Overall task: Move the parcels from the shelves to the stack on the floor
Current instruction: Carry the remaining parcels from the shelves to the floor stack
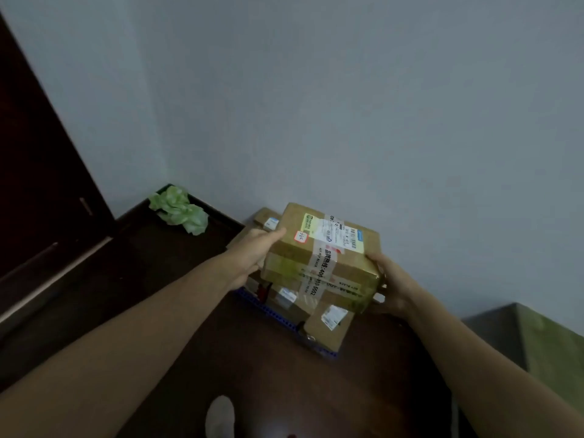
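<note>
I hold a brown cardboard parcel (pixel 322 260) with white labels and printed tape between both hands, just above a stack of parcels (pixel 325 324) on the dark floor by the wall. My left hand (pixel 252 254) grips its left side, thumb on the top edge. My right hand (pixel 390 284) grips its right lower corner. The stack holds several smaller taped boxes, partly hidden under the held parcel, and rests on a blue base (pixel 278 314). No shelves are in view.
A crumpled green bag (pixel 180 210) lies in the floor corner at the left. A dark wooden door (pixel 41 172) stands at the far left. A grey-green box (pixel 537 343) sits at the right. My white shoe (pixel 221 417) shows at the bottom.
</note>
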